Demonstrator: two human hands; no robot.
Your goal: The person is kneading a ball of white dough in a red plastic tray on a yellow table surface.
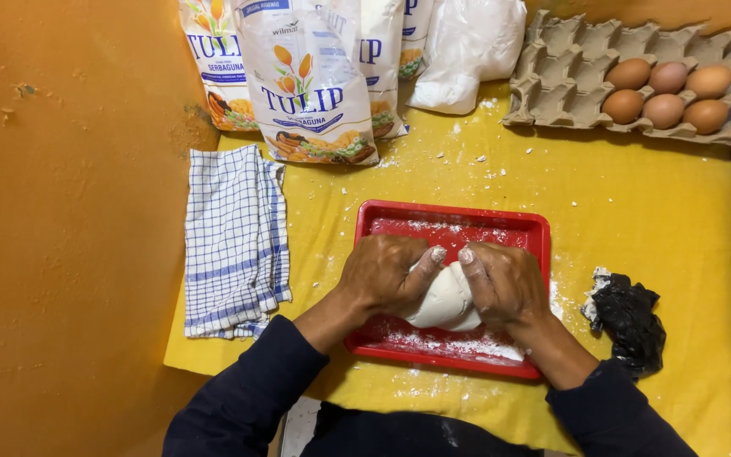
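Both hands clamp the white dough lump over the red tray: left hand and right hand curled tight around it.

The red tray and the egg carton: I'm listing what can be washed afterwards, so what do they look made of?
The red tray looks like moulded plastic: even colour, smooth faint sheen, rounded rim, though enamelled metal cannot be ruled out. The egg carton looks like pressed paper pulp: matt grey-brown, rough fibrous surface, soft-edged cups. It would likely not stand washing.
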